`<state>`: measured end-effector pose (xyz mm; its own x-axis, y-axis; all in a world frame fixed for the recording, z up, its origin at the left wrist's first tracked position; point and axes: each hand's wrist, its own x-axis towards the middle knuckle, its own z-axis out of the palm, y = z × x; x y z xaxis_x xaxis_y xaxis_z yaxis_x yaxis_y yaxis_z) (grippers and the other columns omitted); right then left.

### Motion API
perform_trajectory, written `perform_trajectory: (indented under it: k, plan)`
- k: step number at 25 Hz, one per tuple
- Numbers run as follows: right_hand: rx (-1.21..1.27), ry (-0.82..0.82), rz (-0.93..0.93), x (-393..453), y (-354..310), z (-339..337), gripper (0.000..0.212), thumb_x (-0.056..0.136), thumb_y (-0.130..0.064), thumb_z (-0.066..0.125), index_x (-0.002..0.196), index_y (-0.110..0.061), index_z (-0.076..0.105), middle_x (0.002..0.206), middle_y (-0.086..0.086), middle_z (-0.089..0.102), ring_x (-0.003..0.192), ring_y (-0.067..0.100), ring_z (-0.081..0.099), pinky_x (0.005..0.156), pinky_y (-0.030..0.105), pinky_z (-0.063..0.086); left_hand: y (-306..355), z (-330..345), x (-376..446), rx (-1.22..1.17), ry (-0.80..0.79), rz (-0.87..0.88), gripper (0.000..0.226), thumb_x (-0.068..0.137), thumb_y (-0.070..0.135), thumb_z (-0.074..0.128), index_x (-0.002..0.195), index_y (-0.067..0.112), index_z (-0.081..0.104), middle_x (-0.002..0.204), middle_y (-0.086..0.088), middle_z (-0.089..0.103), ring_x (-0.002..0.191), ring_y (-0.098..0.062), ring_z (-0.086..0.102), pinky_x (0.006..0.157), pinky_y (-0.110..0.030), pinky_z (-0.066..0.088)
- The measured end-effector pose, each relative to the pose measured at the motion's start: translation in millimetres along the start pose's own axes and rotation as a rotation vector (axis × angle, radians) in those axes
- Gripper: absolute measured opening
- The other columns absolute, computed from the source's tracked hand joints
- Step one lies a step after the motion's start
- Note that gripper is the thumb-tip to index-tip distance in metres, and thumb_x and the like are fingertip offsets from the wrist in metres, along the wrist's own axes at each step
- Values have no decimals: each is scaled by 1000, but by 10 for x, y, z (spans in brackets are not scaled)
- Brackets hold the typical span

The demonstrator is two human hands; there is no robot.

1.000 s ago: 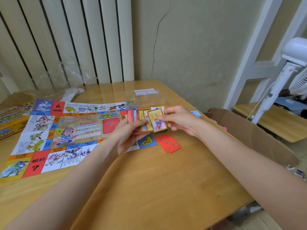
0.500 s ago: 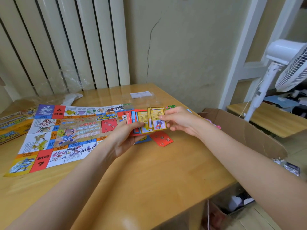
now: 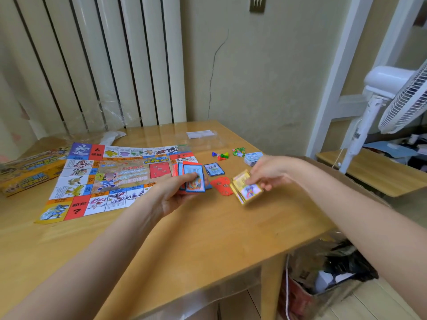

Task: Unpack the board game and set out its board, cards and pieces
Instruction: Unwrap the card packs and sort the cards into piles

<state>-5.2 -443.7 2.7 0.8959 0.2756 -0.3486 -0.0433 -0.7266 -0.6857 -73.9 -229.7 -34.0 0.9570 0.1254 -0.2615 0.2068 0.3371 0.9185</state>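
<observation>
Sorting cards by colour: left hand (image 3: 178, 195) grips a fanned stack of red and blue cards (image 3: 193, 179) at the board's (image 3: 111, 176) three o'clock edge; right hand (image 3: 270, 172) pinches a yellow stack (image 3: 246, 188), low over the table (image 3: 208, 239). Best set down squared, clear of the red cards (image 3: 223, 185) at its nine o'clock. Counted: one board, one blue pile (image 3: 214, 169) lying flat, one wrapped pack (image 3: 253, 157), about four pawns (image 3: 220, 155) at twelve o'clock.
</observation>
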Motion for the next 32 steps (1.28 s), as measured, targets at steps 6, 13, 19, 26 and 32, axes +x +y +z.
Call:
perform_trajectory:
  k: [6, 13, 19, 26, 32]
  plan:
    - [-215, -18, 61, 89, 66, 335, 22, 83, -6, 67, 74, -7, 47, 61, 7, 48, 46, 13, 45, 34, 18, 42, -155, 122, -70, 12, -68, -61, 28, 88, 0, 57, 115, 6, 56, 89, -12, 70, 59, -16, 71, 49, -25, 56]
    - [-926, 96, 29, -37, -173, 377, 37, 80, -34, 71, 74, -13, 40, 70, -2, 47, 48, 13, 41, 50, 24, 33, -248, 154, 0, 2, 16, -71, 14, 85, 6, 64, 98, 10, 59, 88, -10, 70, 56, -13, 69, 46, -22, 54]
    - [229, 45, -149, 138, -355, 183, 27, 86, -33, 65, 81, -7, 60, 67, 3, 57, 49, 13, 48, 42, 18, 43, -186, 201, 140, -21, 58, 5, 9, 83, 13, 68, 88, 14, 62, 72, -1, 69, 58, -9, 66, 45, -18, 52]
    - [366, 55, -207, 335, -345, 345, 11, 81, -13, 70, 76, -9, 62, 61, 2, 60, 51, 10, 52, 44, 14, 44, 36, 95, 171, -158, -223, -17, 18, 95, 12, 46, 100, 4, 62, 84, -11, 73, 71, -18, 72, 69, -30, 57]
    - [445, 407, -142, 903, -415, 147, 9, 86, -7, 63, 84, -8, 55, 75, 11, 60, 39, 7, 50, 34, 13, 36, 277, -136, 396, -305, -75, 29, 18, 91, 0, 42, 106, -2, 52, 102, -21, 66, 82, -24, 70, 65, -29, 59]
